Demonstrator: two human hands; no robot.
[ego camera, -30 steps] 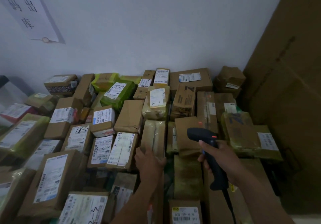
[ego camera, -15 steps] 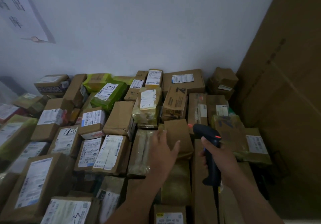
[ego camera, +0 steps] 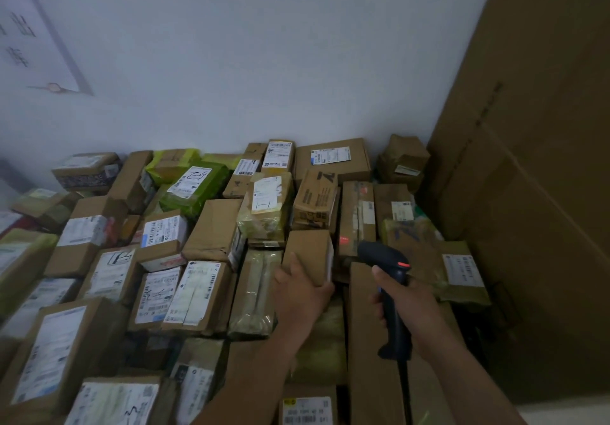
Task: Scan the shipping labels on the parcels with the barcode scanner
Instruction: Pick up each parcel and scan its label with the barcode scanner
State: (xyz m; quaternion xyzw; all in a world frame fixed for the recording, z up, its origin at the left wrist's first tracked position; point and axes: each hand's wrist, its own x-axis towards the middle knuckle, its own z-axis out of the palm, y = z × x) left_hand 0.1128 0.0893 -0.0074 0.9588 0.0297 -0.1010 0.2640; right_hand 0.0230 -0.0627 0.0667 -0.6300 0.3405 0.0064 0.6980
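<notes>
A heap of cardboard parcels with white shipping labels fills the floor against the wall. My left hand [ego camera: 302, 287] grips the near end of a plain brown box [ego camera: 310, 253] in the middle of the heap; a white label edge shows on the box's right side. My right hand [ego camera: 401, 299] holds the dark barcode scanner [ego camera: 386, 272] by its handle, its head just right of that box, an orange light lit on top. A red scan spot [ego camera: 345, 238] glows on the tall narrow carton behind the box.
A green-wrapped parcel [ego camera: 194, 187] lies at the back left. Large flat cardboard sheets [ego camera: 534, 193] lean along the right side. A white wall [ego camera: 264, 61] bounds the heap behind, with a paper notice [ego camera: 29, 28] at the upper left. Labelled boxes [ego camera: 52, 352] crowd the near left.
My left hand has moved right from the taped packet and closed on the plain brown box. The scanner has risen slightly and its red spot now shows on the carton behind.
</notes>
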